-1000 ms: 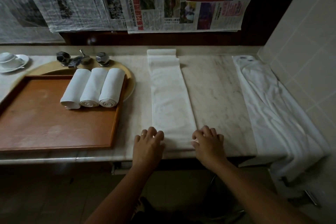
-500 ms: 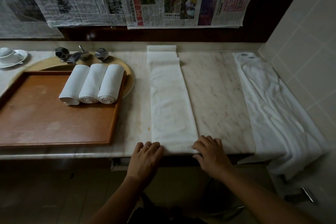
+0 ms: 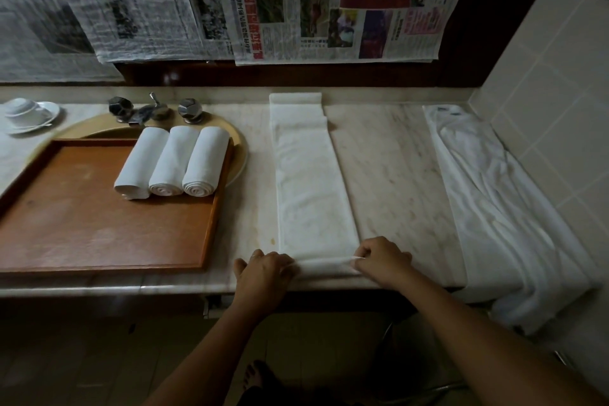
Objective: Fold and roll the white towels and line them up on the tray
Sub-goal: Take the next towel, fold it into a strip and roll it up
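change: near edge of long white folded towel strip (image 3: 313,181) now lifted, first turn started, lower centre.
left hand (image 3: 267,269): pinching edge.
right hand (image 3: 382,260): pinching edge.
meaning: rolling begins; three rolled white towels (image 3: 174,163) on brown wooden tray (image 3: 99,234).

Red advert on the right newspaper sheet (image 3: 336,0): "12-14 JUN" in white, cut off by the picture's top edge.
Red vertical strip (image 3: 247,20) on the same sheet: large characters, too blurred to read.
Left newspaper sheets (image 3: 99,6): fine print, unreadable.

Dim room; marble counter (image 3: 389,175), newspapers (image 3: 329,3), tiled wall (image 3: 543,92).
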Motion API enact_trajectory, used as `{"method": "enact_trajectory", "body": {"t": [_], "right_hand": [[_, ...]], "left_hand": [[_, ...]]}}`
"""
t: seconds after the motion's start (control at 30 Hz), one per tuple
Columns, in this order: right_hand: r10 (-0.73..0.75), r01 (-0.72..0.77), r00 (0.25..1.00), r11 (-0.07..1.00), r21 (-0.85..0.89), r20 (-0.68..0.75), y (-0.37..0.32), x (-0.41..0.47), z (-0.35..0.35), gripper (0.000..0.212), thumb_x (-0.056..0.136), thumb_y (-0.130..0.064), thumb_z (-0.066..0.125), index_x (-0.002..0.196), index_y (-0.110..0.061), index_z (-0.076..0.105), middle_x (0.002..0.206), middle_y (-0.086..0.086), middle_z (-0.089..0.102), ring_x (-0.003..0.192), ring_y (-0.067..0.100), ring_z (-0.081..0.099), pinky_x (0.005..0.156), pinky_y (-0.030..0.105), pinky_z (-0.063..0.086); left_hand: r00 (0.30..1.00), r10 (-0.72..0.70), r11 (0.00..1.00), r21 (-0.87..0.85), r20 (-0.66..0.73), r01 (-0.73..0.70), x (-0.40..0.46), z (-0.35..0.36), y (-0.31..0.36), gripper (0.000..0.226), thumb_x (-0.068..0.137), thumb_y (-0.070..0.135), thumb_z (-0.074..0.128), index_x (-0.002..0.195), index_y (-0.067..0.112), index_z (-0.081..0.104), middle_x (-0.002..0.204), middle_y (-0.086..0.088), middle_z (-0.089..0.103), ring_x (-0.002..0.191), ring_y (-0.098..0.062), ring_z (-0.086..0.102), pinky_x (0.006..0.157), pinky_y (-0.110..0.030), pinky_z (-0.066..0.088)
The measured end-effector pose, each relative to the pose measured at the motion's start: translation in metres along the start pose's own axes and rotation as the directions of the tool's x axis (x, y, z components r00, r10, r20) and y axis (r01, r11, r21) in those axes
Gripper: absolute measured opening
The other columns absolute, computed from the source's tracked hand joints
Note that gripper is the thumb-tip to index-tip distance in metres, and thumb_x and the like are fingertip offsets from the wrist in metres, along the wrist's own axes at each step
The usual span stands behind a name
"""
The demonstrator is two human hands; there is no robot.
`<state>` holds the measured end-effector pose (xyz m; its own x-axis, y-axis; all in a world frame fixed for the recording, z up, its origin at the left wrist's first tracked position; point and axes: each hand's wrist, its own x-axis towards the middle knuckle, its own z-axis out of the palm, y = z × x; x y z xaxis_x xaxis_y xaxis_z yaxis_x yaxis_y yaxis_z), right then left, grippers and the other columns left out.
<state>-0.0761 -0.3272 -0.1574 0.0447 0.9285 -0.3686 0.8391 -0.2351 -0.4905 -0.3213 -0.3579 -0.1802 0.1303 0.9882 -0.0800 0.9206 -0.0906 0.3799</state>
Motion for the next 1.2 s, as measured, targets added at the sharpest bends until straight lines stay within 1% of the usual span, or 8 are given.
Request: {"method": "enact_trajectory", "body": {"t": [0.2, 0.37, 0.5, 0.6, 0.73, 0.87, 1.07, 1.2], "right_hand": [[0.004, -0.017, 0.994, 0.992, -0.122, -0.110, -0.004, 0.002, 0.010, 0.008, 0.082, -0.036, 0.060, 0.083, -0.029, 0.058, 0.094, -0.014, 0.060, 0.094, 0.014, 0.055, 0.087, 0.038, 0.032], [-0.448, 0.274, 0.867, 0.794, -0.543, -0.217, 0.012, -0.006, 0.027, 0.014, 0.079, -0.025, 0.070, 0.080, -0.030, 0.057, 0.092, -0.009, 0.051, 0.090, 0.019, 0.045, 0.073, 0.036, 0.025], [-0.603, 0.396, 0.775, 0.698, -0.597, -0.191, 0.037, -0.025, 0.042, 0.019, 0.075, -0.026, 0.073, 0.091, -0.023, 0.064, 0.101, -0.003, 0.059, 0.089, 0.022, 0.049, 0.075, 0.038, 0.031], [-0.574, 0.403, 0.801, 0.729, -0.552, -0.173, 0.046, -0.035, 0.044, 0.040, 0.072, -0.042, 0.079, 0.104, -0.024, 0.065, 0.111, -0.005, 0.058, 0.093, 0.022, 0.054, 0.077, 0.039, 0.033], [-0.457, 0.369, 0.876, 0.840, -0.397, -0.152, 0.038, -0.032, 0.037, 0.017, 0.081, -0.034, 0.071, 0.094, -0.033, 0.060, 0.101, -0.017, 0.052, 0.094, 0.015, 0.049, 0.075, 0.035, 0.027], [-0.285, 0.268, 0.956, 0.946, -0.184, -0.075, 0.029, -0.018, 0.018, 0.008, 0.094, -0.038, 0.057, 0.101, -0.036, 0.062, 0.101, -0.021, 0.052, 0.105, 0.011, 0.045, 0.084, 0.035, 0.026], [-0.040, 0.040, 0.999, 0.999, -0.025, 0.024, 0.011, 0.003, -0.001, 0.018, 0.092, -0.046, 0.059, 0.088, -0.029, 0.064, 0.087, -0.013, 0.066, 0.086, 0.011, 0.059, 0.097, 0.042, 0.036], [-0.041, 0.031, 0.997, 0.987, -0.160, -0.058, 0.001, 0.005, 0.002, 0.019, 0.089, -0.047, 0.059, 0.087, -0.029, 0.055, 0.092, -0.012, 0.061, 0.093, 0.015, 0.053, 0.089, 0.039, 0.032]], "left_hand": [[0.993, -0.105, 0.994, 0.004, -0.061, 0.105, 0.004, -0.002, 0.012, 0.026, 0.098, 0.054, 0.045, 0.107, 0.036, 0.062, 0.100, 0.013, 0.064, 0.107, -0.014, 0.050, 0.091, -0.041, 0.023], [0.980, 0.153, 0.973, 0.195, -0.123, -0.128, -0.005, 0.004, 0.012, 0.013, 0.084, 0.027, 0.075, 0.090, 0.030, 0.064, 0.096, 0.009, 0.058, 0.098, -0.021, 0.052, 0.084, -0.042, 0.032], [0.944, 0.311, 0.904, 0.342, -0.110, -0.258, -0.020, 0.020, -0.003, 0.025, 0.073, 0.030, 0.081, 0.093, 0.024, 0.068, 0.097, 0.003, 0.064, 0.088, -0.025, 0.062, 0.081, -0.045, 0.036], [0.927, 0.352, 0.886, 0.365, -0.131, -0.285, -0.030, 0.023, -0.008, 0.029, 0.076, 0.037, 0.077, 0.098, 0.021, 0.066, 0.102, 0.001, 0.065, 0.086, -0.026, 0.063, 0.080, -0.043, 0.033], [0.974, 0.222, 0.941, 0.274, -0.052, -0.200, -0.029, 0.015, -0.001, 0.037, 0.067, 0.027, 0.086, 0.097, 0.029, 0.065, 0.100, 0.007, 0.065, 0.091, -0.021, 0.062, 0.081, -0.044, 0.040], [0.994, 0.107, 0.985, 0.139, -0.011, -0.105, -0.020, 0.004, 0.000, 0.025, 0.099, 0.043, 0.050, 0.122, 0.040, 0.059, 0.127, 0.013, 0.048, 0.119, -0.018, 0.040, 0.092, -0.039, 0.029], [0.999, 0.007, 1.000, 0.016, 0.050, -0.007, 0.004, -0.007, 0.001, 0.031, 0.104, 0.048, 0.038, 0.113, 0.035, 0.064, 0.110, 0.011, 0.064, 0.105, -0.014, 0.050, 0.083, -0.037, 0.024], [0.997, -0.062, 0.998, 0.019, -0.052, 0.064, 0.007, -0.004, 0.001, 0.026, 0.098, 0.058, 0.046, 0.107, 0.038, 0.059, 0.097, 0.011, 0.067, 0.100, -0.013, 0.055, 0.082, -0.037, 0.023]]}}
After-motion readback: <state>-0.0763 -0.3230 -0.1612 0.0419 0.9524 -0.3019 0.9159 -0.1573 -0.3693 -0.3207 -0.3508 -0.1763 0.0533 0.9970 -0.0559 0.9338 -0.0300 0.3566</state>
